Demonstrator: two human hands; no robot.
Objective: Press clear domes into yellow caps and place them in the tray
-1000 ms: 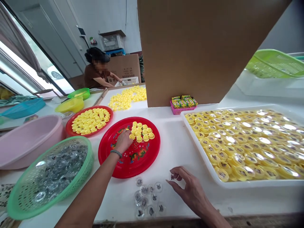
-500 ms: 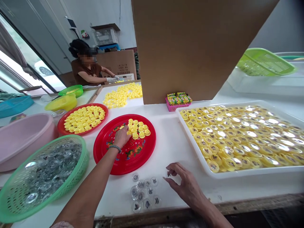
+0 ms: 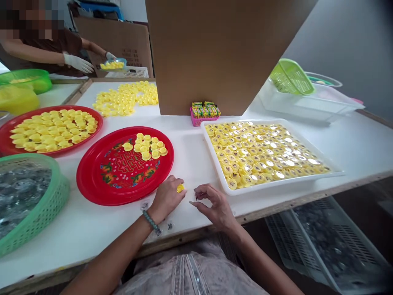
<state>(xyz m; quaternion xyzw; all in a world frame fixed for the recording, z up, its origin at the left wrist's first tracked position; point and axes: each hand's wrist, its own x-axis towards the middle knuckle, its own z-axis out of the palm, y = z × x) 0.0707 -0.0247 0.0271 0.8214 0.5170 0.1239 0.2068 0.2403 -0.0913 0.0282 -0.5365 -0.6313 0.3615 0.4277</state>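
My left hand (image 3: pixel 167 196), with a beaded bracelet at the wrist, pinches a small round yellow plastic piece (image 3: pixel 180 188) near the front of the table. Facing it, my right hand (image 3: pixel 215 205) grips a clear disc with a dark printed figure (image 3: pixel 195 197) between thumb and fingers; the disc is hard to see. The two hands are close but apart. Beyond my left hand lies a red patterned tray (image 3: pixel 92 184) with yellow pieces (image 3: pixel 150 146) at its far right. Small clear discs (image 3: pixel 170 226) lie near my left wrist, partly hidden by the arm.
A white tray (image 3: pixel 211 164) of yellow pieces with printed clear tops stands at right. At left are a green basket (image 3: pixel 52 205) of clear discs and another red tray (image 3: pixel 100 127). A cardboard sheet (image 3: pixel 208 57) stands behind. A gloved co-worker (image 3: pixel 73 61) holds a bowl.
My left hand has moved from the red tray toward my right hand, carrying a yellow piece. The view has shifted right and down. The co-worker has lifted a bowl of yellow pieces.
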